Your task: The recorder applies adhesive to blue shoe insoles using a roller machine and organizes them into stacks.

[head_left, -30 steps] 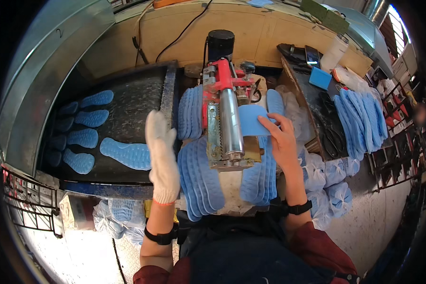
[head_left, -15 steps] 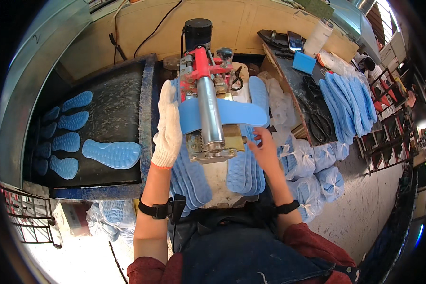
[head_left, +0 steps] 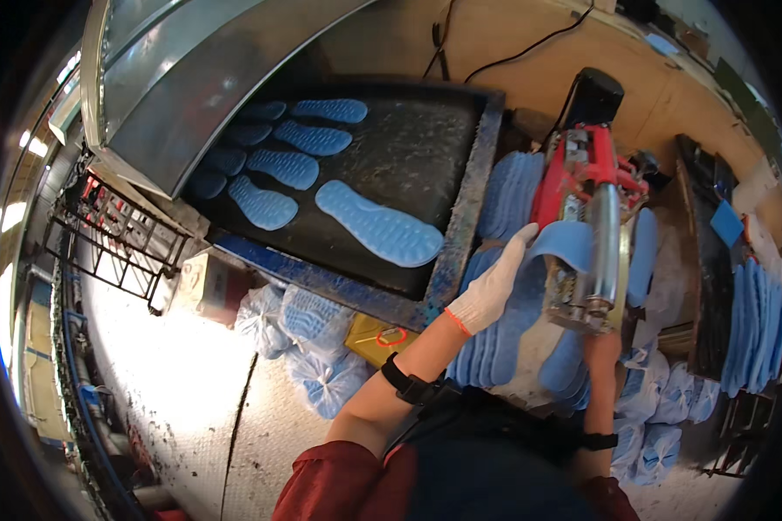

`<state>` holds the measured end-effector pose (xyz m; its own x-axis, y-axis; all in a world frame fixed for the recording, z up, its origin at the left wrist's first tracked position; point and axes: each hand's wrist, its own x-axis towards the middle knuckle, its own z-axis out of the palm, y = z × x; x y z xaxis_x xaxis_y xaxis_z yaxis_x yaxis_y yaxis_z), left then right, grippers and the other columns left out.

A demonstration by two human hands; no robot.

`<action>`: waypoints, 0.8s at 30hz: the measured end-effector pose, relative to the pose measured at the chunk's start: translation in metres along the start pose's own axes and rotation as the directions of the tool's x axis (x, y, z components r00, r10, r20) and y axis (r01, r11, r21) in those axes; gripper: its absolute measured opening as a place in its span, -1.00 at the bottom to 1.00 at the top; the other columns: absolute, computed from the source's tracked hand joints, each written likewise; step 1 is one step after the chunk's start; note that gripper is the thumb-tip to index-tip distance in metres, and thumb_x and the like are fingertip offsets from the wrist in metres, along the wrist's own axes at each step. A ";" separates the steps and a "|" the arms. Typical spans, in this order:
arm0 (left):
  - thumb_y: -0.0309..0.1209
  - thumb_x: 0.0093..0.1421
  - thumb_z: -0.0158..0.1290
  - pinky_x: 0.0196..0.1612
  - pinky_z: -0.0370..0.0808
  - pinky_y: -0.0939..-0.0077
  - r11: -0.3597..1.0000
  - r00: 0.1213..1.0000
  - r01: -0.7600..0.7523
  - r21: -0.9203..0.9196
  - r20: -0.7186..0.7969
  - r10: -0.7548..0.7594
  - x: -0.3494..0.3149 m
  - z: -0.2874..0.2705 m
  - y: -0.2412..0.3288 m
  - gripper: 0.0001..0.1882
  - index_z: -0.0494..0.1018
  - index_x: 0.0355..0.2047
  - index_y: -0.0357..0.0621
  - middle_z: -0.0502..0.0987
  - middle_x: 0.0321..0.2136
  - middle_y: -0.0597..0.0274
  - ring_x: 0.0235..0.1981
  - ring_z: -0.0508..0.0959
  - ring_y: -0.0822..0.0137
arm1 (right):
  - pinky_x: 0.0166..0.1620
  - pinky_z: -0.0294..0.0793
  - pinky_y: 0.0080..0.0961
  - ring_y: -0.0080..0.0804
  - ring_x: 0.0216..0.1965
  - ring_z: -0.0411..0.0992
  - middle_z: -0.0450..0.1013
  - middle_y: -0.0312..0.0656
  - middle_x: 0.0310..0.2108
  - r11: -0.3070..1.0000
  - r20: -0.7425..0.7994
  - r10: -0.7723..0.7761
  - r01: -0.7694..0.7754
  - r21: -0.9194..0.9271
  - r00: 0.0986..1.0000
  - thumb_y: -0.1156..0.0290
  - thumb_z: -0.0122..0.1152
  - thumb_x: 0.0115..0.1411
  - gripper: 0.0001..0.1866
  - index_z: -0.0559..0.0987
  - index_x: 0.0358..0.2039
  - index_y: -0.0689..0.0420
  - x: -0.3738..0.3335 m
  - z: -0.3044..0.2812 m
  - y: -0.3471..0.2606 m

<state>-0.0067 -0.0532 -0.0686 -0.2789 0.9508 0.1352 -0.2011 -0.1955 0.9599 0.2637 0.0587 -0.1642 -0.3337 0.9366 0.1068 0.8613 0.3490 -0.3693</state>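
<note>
Blue insole (head_left: 566,243), one: set at the roller machine, its near-left end projecting left of the steel roller (head_left: 603,252) and curving downward; remainder hidden behind the roller.

Left hand (head_left: 500,282), in a white knitted glove with orange cuff edge: fingers outstretched and together, not closed round anything; fingertips at the insole's projecting end, contact uncertain.

Right hand (head_left: 601,349), bare: below the near end of the roller; fingers hidden, so cannot tell how far open or whether anything is held.

Machine fittings: red bracket (head_left: 593,156); black motor (head_left: 593,97) behind it.

Stacked blue insoles: overlapping group (head_left: 511,195) left of the bracket; another (head_left: 487,347) below the gloved hand; a third (head_left: 563,365) beside the bare hand.

Left: black tray (head_left: 417,139) with blue-painted rim, bearing one single insole (head_left: 378,224) near its right edge and several others in rows, some in shade under a metal hood (head_left: 226,78).

Right: dark desk (head_left: 693,269), with blue box (head_left: 726,223) and piled blue sheets (head_left: 752,326).

Floor: knotted clear bags (head_left: 326,378) with blue contents; yellow container (head_left: 375,340).
</note>
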 end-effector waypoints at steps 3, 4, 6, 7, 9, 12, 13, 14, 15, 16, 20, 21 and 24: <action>0.00 0.48 -0.46 0.38 0.03 0.44 0.929 0.968 0.251 -0.273 0.081 -0.238 -0.019 -0.005 -0.001 -0.34 -0.02 0.40 -0.21 0.12 0.35 0.07 0.36 0.13 0.27 | -0.13 0.49 -0.04 0.17 -0.14 0.48 0.48 0.07 -0.12 0.995 -0.015 -0.094 0.095 0.036 0.995 0.30 0.17 0.18 -0.65 0.54 -0.04 0.13 -0.002 0.000 0.003; -0.02 0.49 -0.46 0.37 0.08 0.44 0.892 0.948 0.319 -0.321 0.109 -0.300 -0.026 -0.005 0.000 -0.36 0.00 0.39 -0.21 0.15 0.33 0.08 0.34 0.16 0.28 | -0.14 0.49 -0.04 0.17 -0.16 0.49 0.50 0.08 -0.16 0.997 -0.011 -0.055 0.055 0.062 0.998 0.29 0.17 0.18 -0.66 0.54 -0.06 0.13 -0.001 0.000 0.003; -0.06 0.50 -0.47 0.33 0.16 0.44 0.867 0.929 0.370 -0.333 0.130 -0.346 -0.039 -0.003 0.008 -0.39 0.05 0.37 -0.22 0.22 0.29 0.11 0.31 0.21 0.32 | -0.15 0.49 -0.05 0.17 -0.20 0.50 0.51 0.08 -0.21 0.995 0.002 -0.053 0.052 0.080 0.999 0.29 0.17 0.17 -0.69 0.55 -0.11 0.14 -0.001 0.000 0.005; -0.06 0.50 -0.47 0.31 0.20 0.43 0.815 0.903 0.428 -0.391 0.167 -0.395 -0.048 -0.004 0.016 -0.40 0.08 0.36 -0.21 0.26 0.27 0.12 0.28 0.25 0.32 | -0.16 0.49 -0.05 0.17 -0.21 0.50 0.51 0.09 -0.24 0.992 -0.036 -0.057 0.060 0.107 0.998 0.29 0.17 0.17 -0.71 0.56 -0.13 0.15 -0.001 0.000 0.006; 0.01 0.48 -0.43 0.27 0.28 0.39 0.752 0.868 0.488 -0.444 0.158 -0.470 -0.058 0.000 0.034 -0.39 0.20 0.29 -0.17 0.39 0.16 0.17 0.17 0.39 0.31 | -0.17 0.49 -0.05 0.17 -0.23 0.50 0.50 0.10 -0.26 0.997 -0.035 -0.060 0.062 0.043 0.998 0.29 0.19 0.16 -0.72 0.56 -0.16 0.15 0.000 0.001 0.008; -0.07 0.48 -0.37 0.29 0.27 0.32 0.689 0.857 0.499 -0.526 0.182 -0.481 -0.065 -0.001 0.065 -0.44 0.19 0.29 -0.18 0.37 0.17 0.18 0.14 0.41 0.29 | -0.19 0.49 -0.04 0.17 -0.22 0.50 0.49 0.10 -0.29 0.993 -0.052 -0.115 0.117 0.026 0.992 0.28 0.23 0.14 -0.72 0.56 -0.19 0.16 0.000 0.001 0.012; -0.11 0.46 -0.35 0.24 0.31 0.28 0.787 0.902 0.423 -0.448 0.122 -0.415 -0.067 -0.003 0.074 -0.48 0.21 0.27 -0.17 0.39 0.14 0.19 0.08 0.44 0.26 | -0.20 0.49 -0.04 0.17 -0.22 0.50 0.49 0.10 -0.29 0.984 -0.077 -0.171 0.174 0.025 0.982 0.28 0.24 0.13 -0.72 0.56 -0.19 0.16 0.000 0.001 0.013; -0.16 0.45 -0.33 0.19 0.36 0.25 0.803 0.917 0.350 -0.483 0.002 -0.399 -0.069 -0.005 0.081 -0.51 0.23 0.24 -0.16 0.41 0.11 0.21 0.01 0.47 0.24 | -0.20 0.49 -0.04 0.18 -0.22 0.50 0.49 0.10 -0.29 0.987 -0.055 -0.160 0.160 0.002 0.986 0.28 0.25 0.13 -0.71 0.56 -0.19 0.16 0.000 0.001 0.013; -0.16 0.45 -0.32 0.16 0.39 0.24 0.714 0.899 0.272 -0.645 -0.094 -0.428 -0.066 -0.013 0.086 -0.52 0.24 0.23 -0.16 0.42 0.10 0.22 -0.01 0.48 0.23 | -0.19 0.49 -0.04 0.17 -0.22 0.49 0.49 0.09 -0.28 0.982 -0.072 -0.186 0.188 0.025 0.980 0.28 0.24 0.13 -0.71 0.56 -0.18 0.15 0.001 0.002 0.014; -0.17 0.44 -0.31 0.13 0.42 0.23 0.603 0.905 0.140 -0.786 -0.145 -0.399 -0.062 -0.025 0.089 -0.53 0.26 0.21 -0.16 0.42 0.08 0.23 -0.04 0.49 0.23 | -0.19 0.49 -0.03 0.17 -0.21 0.49 0.49 0.09 -0.27 0.989 -0.046 -0.145 0.147 0.024 0.988 0.29 0.24 0.13 -0.71 0.56 -0.18 0.14 0.001 0.002 0.014; -0.14 0.40 -0.15 0.11 0.48 0.24 0.998 0.858 -0.063 0.003 -0.511 0.055 0.004 -0.111 0.081 -0.43 0.10 0.29 -0.18 0.41 0.14 0.11 0.06 0.50 0.16 | -0.18 0.48 -0.03 0.16 -0.18 0.48 0.49 0.09 -0.22 0.998 -0.003 -0.030 0.030 0.053 1.000 0.27 0.25 0.12 -0.70 0.56 -0.15 0.12 0.002 0.002 0.013; -0.18 0.38 -0.10 0.11 0.49 0.26 0.953 0.822 -0.118 -0.280 -0.567 -0.065 0.021 -0.134 0.077 -0.37 0.02 0.35 -0.18 0.39 0.16 0.08 0.09 0.49 0.15 | -0.17 0.48 -0.04 0.16 -0.17 0.48 0.49 0.08 -0.21 0.998 0.005 -0.047 0.047 0.039 0.999 0.28 0.25 0.12 -0.70 0.56 -0.14 0.11 0.002 0.002 0.012; -0.18 0.40 -0.17 0.15 0.45 0.31 0.984 0.629 0.145 -0.102 -0.758 -0.172 0.064 -0.192 0.067 -0.40 0.03 0.35 -0.17 0.38 0.20 0.05 0.16 0.45 0.14 | -0.15 0.48 -0.07 0.14 -0.15 0.48 0.49 0.06 -0.18 0.993 -0.013 -0.112 0.112 0.048 0.994 0.29 0.25 0.12 -0.68 0.55 -0.11 0.10 0.000 0.000 0.012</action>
<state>-0.2186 -0.0521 -0.0433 -0.8530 0.4490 -0.2661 -0.3344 -0.0787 0.9391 0.2738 0.0633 -0.1683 -0.4227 0.8922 0.1592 0.7991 0.4498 -0.3990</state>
